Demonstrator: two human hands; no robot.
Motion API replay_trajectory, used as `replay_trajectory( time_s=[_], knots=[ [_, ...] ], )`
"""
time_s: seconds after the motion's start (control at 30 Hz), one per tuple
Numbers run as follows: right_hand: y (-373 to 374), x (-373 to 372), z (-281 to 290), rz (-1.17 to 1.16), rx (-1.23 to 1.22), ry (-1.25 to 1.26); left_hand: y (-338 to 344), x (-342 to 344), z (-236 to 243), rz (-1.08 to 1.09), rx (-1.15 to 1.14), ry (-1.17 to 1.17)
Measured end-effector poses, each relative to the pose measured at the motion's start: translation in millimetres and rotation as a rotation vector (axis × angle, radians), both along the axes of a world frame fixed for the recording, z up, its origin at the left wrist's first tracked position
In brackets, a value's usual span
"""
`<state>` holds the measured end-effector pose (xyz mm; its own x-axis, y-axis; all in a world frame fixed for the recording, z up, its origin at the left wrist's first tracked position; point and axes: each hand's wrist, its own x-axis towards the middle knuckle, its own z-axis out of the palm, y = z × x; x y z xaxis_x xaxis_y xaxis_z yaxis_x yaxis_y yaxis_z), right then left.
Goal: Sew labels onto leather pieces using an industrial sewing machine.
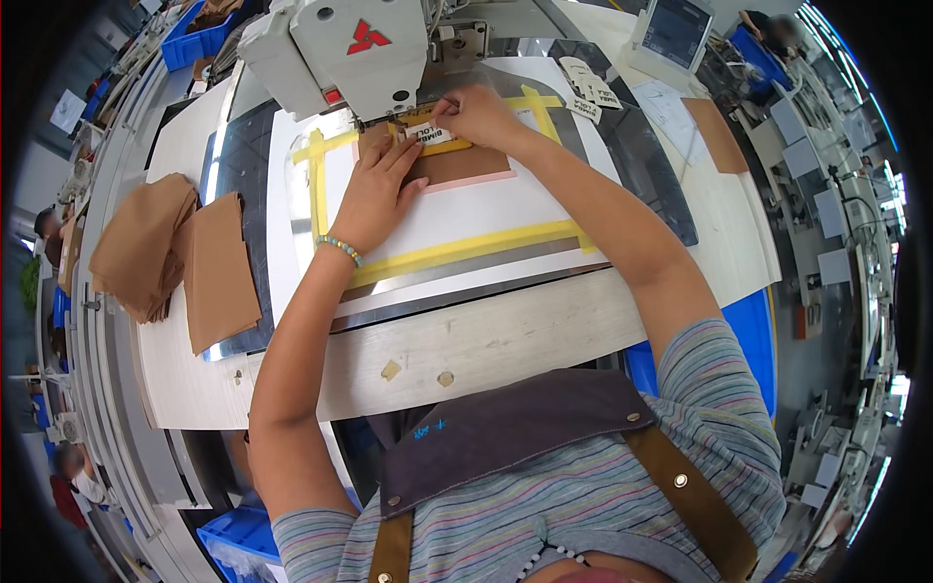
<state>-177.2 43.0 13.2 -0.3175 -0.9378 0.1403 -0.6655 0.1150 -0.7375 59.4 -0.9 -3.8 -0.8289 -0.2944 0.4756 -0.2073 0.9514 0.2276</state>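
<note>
A brown fabric piece (457, 167) with a pink lower edge lies under the white sewing machine head (360, 53). On it rests a small white label (424, 131) with dark print, with a yellow strip just below. My left hand (381, 185) lies on the left part of the fabric, fingers stretched out, the tips reaching the label's left side. From the right, my right hand (478, 117) pinches at the label's upper right edge. The exact grip of those fingertips is partly hidden. Yellow tape (466, 243) frames the white sheet (408, 225) beneath.
Stacked brown fabric pieces (146, 248) and another brown pile (222, 277) lie at the left. Loose white labels (586, 89) sit at the back right, near a control screen (673, 34). A brown piece (716, 136) lies farther right. Blue bins (199, 39) stand around the table.
</note>
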Motion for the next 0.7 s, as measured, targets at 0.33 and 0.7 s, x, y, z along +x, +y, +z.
replay_trajectory(
  time_s=[0.33, 0.7],
  knots=[
    [46.6, -14.3, -5.2, 0.383, -0.209, 0.681, -12.6, -3.4, 4.1, -0.049, -0.016, -0.008],
    [28.3, 11.1, -1.6, 0.442, -0.074, 0.968, -26.8, -3.5, -1.4, -0.075, 0.159, 0.006]
  ],
)
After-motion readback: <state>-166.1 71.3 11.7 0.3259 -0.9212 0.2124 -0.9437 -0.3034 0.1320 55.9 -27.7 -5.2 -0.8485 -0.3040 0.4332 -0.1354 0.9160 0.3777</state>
